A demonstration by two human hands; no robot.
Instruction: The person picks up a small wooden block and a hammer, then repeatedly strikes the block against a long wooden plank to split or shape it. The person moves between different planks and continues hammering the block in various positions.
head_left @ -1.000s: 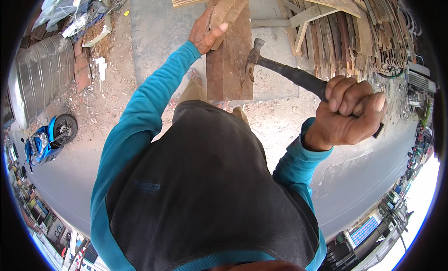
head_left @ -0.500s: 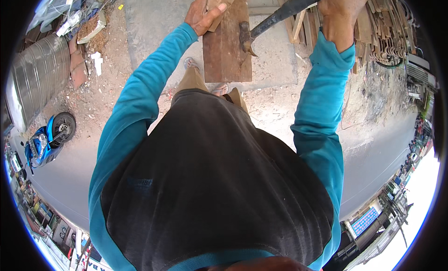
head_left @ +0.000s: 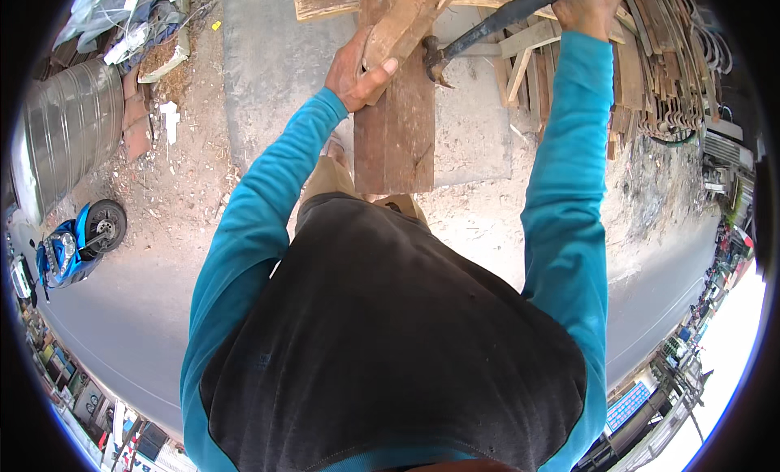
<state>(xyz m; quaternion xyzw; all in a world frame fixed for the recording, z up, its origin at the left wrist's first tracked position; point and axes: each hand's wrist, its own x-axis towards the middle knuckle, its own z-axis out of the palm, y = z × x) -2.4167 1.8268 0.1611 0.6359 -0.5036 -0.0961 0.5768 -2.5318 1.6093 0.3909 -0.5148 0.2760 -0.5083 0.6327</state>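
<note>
My left hand (head_left: 363, 72) is closed round a short wooden block (head_left: 408, 23), held at a slant over a wide brown plank (head_left: 395, 143). My right hand (head_left: 587, 9), at the top right, grips the dark handle of a claw hammer (head_left: 504, 19). The hammer's rusty metal head (head_left: 434, 62) is beside the block, along the plank's right edge; whether it touches the wood I cannot tell. Across the top, a lighter timber beam (head_left: 329, 1) passes behind the block and plank.
Stacked wood strips (head_left: 650, 66) lie at the right, with a small wooden frame (head_left: 524, 58) before them. On the left are a ribbed metal drum (head_left: 77, 119), a blue motorcycle (head_left: 77, 244) and a heap of scrap (head_left: 150, 33). Debris dots the dirt ground.
The plank, the block and my left hand appear lower in view, and more of the beam shows at the top. My right forearm is straighter, the hammer still in hand.
</note>
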